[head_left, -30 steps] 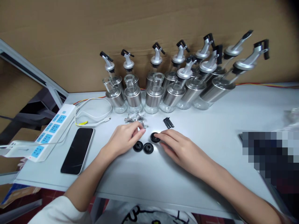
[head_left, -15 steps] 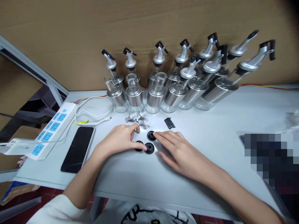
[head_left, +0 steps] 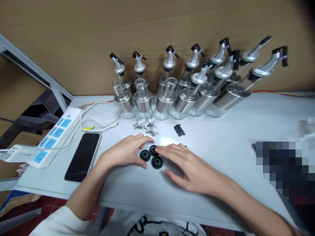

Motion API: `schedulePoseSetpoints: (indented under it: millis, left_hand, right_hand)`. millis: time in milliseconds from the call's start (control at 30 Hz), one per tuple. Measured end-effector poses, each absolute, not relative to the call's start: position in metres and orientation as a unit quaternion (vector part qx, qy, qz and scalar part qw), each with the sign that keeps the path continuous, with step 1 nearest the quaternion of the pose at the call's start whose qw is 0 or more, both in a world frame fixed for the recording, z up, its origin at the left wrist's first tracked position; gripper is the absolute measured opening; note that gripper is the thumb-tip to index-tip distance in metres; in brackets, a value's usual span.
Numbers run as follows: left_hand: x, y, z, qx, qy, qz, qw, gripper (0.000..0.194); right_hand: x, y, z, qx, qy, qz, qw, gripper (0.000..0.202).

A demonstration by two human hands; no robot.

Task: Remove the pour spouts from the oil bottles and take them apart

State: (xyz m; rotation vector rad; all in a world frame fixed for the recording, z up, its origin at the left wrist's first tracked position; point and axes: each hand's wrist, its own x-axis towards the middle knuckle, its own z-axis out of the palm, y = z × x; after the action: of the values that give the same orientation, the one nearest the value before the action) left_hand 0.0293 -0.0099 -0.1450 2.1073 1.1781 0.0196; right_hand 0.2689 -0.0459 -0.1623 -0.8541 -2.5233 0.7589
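Three round black rubber stoppers (head_left: 157,162) lie close together on the grey table between my hands. My left hand (head_left: 126,150) curves around their left side, thumb and fingers apart. From the right, my right hand (head_left: 189,165) reaches in, its fingertips at the farthest stopper (head_left: 153,150) and its thumb spread away. Just beyond the hands sits a small heap of silver pourer spouts (head_left: 147,126). Several thin black levers (head_left: 179,130) lie side by side to the right of that heap.
Glass and steel oil bottles (head_left: 164,102) stand in two rows at the back, most with pourers, three in front uncapped. On the left are a phone (head_left: 83,157), a power strip (head_left: 55,137) and a white cable (head_left: 100,104). A blurred dark area (head_left: 283,170) is at right.
The stoppers have been drawn into a tight group, the farthest one shifting left and nearer. My left thumb has come off the stoppers, and both hands have moved slightly closer to me.
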Motion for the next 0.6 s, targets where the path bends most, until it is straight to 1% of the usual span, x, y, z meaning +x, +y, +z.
schedulePoseSetpoints:
  millis: [100,167,200,267,333,367,467,533,600]
  left_hand:
    - [0.0304,-0.0095,-0.1434,0.823,0.442,-0.005,0.357,0.065]
    - [0.0308,-0.0095,-0.143,0.824,0.434,-0.01,0.363,0.059]
    - [0.031,-0.0097,-0.1431,0.824,0.433,-0.008,0.366,0.06]
    - [0.0315,-0.0105,-0.1436,0.821,0.433,0.004,0.372,0.067]
    - [0.0324,-0.0113,-0.144,0.82,0.43,0.014,0.376,0.072]
    - [0.033,-0.0115,-0.1439,0.82,0.428,0.016,0.379,0.071]
    - [0.035,-0.0116,-0.1425,0.819,0.422,0.01,0.388,0.061]
    - [0.0364,-0.0116,-0.1412,0.818,0.419,0.004,0.395,0.061]
    - [0.0379,-0.0117,-0.1403,0.814,0.418,0.003,0.403,0.061]
  right_hand:
    - [0.2689,-0.0459,-0.1632,-0.298,-0.893,0.285,0.179,0.048]
    - [0.2693,-0.0459,-0.1625,-0.307,-0.888,0.282,0.193,0.044]
    - [0.2695,-0.046,-0.1616,-0.316,-0.883,0.282,0.203,0.04]
    - [0.2702,-0.0465,-0.1593,-0.332,-0.871,0.29,0.215,0.027]
    - [0.2707,-0.0474,-0.1567,-0.319,-0.865,0.327,0.207,0.012]
    - [0.2709,-0.0479,-0.1556,-0.302,-0.863,0.354,0.196,0.008]
    - [0.2704,-0.0491,-0.1539,-0.265,-0.853,0.426,0.146,0.011]
    - [0.2695,-0.049,-0.1539,-0.265,-0.852,0.435,0.122,0.016]
    - [0.2685,-0.0485,-0.154,-0.269,-0.855,0.427,0.118,0.021]
